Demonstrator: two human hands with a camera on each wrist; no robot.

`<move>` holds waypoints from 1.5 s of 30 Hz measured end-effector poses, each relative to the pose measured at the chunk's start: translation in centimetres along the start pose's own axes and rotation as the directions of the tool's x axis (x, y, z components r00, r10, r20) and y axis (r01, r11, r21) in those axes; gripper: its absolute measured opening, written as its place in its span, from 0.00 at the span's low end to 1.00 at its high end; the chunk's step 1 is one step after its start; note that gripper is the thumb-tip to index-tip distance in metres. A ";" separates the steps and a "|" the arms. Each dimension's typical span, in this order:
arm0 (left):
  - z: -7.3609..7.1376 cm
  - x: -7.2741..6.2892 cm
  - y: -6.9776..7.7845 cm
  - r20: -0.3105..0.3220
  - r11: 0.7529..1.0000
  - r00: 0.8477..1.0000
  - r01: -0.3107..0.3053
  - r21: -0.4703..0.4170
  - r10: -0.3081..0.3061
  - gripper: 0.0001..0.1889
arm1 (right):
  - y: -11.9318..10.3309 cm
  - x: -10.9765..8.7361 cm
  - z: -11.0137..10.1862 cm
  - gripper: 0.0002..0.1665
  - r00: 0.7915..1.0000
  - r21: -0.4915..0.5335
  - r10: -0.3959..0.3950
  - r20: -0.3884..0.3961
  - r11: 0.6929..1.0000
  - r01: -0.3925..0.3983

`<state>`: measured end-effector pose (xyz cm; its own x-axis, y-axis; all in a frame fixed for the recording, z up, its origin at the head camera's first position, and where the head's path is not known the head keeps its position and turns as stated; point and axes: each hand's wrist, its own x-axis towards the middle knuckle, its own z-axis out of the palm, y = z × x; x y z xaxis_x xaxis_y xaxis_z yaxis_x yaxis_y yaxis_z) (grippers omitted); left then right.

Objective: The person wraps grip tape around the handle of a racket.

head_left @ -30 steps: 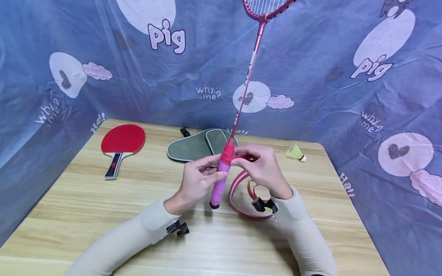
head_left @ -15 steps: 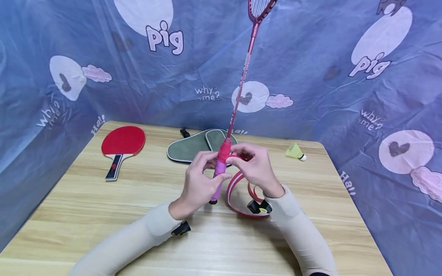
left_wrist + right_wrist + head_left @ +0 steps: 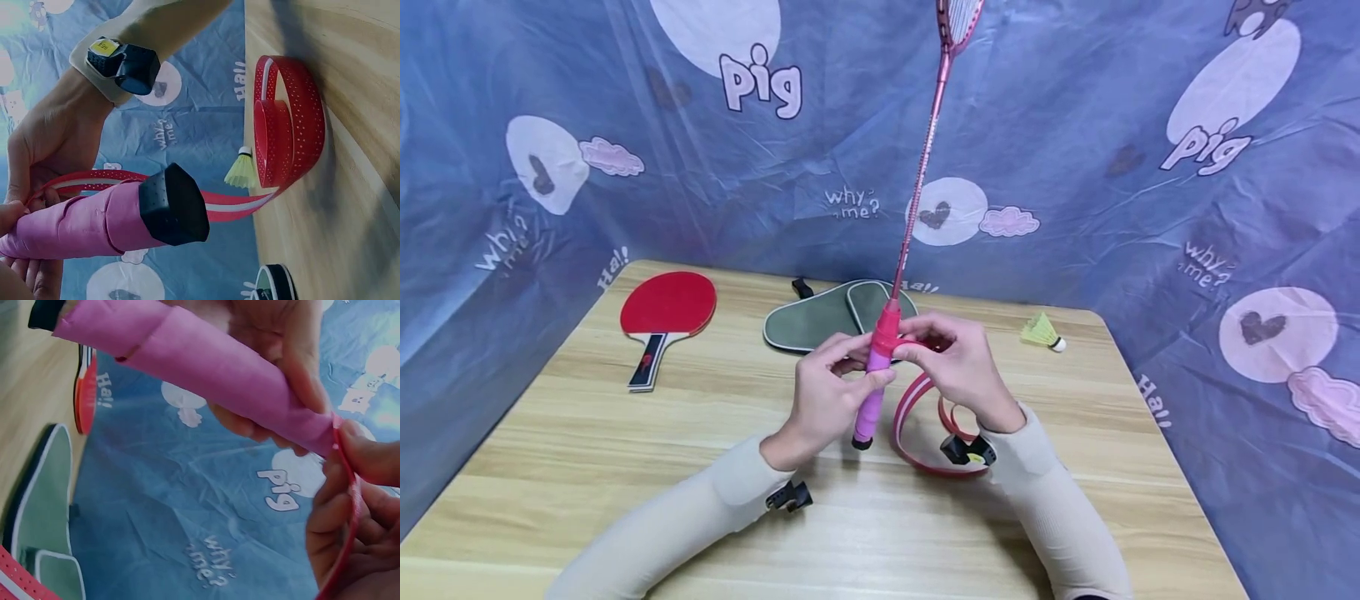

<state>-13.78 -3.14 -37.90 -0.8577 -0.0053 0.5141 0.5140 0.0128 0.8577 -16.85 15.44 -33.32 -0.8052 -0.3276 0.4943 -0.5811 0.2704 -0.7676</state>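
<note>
A badminton racket with a dark pink shaft (image 3: 920, 183) stands tilted above the table, its head partly out of the head view at the top. My left hand (image 3: 823, 404) holds the purple-wrapped handle (image 3: 871, 404) between thumb and fingers. Red overgrip tape (image 3: 307, 125) is wound round the handle's upper part. My right hand (image 3: 961, 367) pinches the tape right beside the handle. From there the loose length, perforated and with a white stripe, hangs in loops down to the table. The handle's black end cap (image 3: 181, 206) shows in the left wrist view.
A red table tennis bat (image 3: 668, 304) lies at the back left of the wooden table (image 3: 715, 517). A green bat case (image 3: 808, 321) lies behind the hands, and a yellow shuttlecock (image 3: 1041, 331) at the back right. Patterned blue cloth (image 3: 685, 208) surrounds the table.
The racket has turned about its length, so its head shows narrower, and its top has shifted slightly left. Both hands stay at the handle, the right one a little further left.
</note>
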 end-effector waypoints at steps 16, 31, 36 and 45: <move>-0.2 -0.2 0.4 0.152 0.958 0.977 0.182 -0.220 -0.150 0.23 | -0.4 0.0 -1.0 0.10 0.998 -0.007 0.006 0.056 1.000 -0.006; 0.0 -0.1 0.0 0.105 0.993 0.994 -0.007 -0.119 0.019 0.26 | 0.3 0.0 -0.5 0.09 1.000 0.129 0.017 -0.008 0.992 -0.016; 0.3 -0.4 -0.4 0.063 0.973 0.979 -0.199 0.116 0.193 0.35 | 0.4 0.0 -0.2 0.07 0.999 0.111 -0.023 -0.026 0.993 0.025; 0.1 0.0 -0.1 0.050 0.995 0.998 -0.050 0.089 0.046 0.32 | 0.6 0.1 -0.1 0.07 0.996 -0.046 -0.077 -0.049 0.996 0.075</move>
<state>-13.80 -3.07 -37.99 -0.8329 0.0451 0.5516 0.5532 0.1024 0.8268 -17.26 15.68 -33.69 -0.7630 -0.3025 0.5713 -0.6445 0.2868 -0.7088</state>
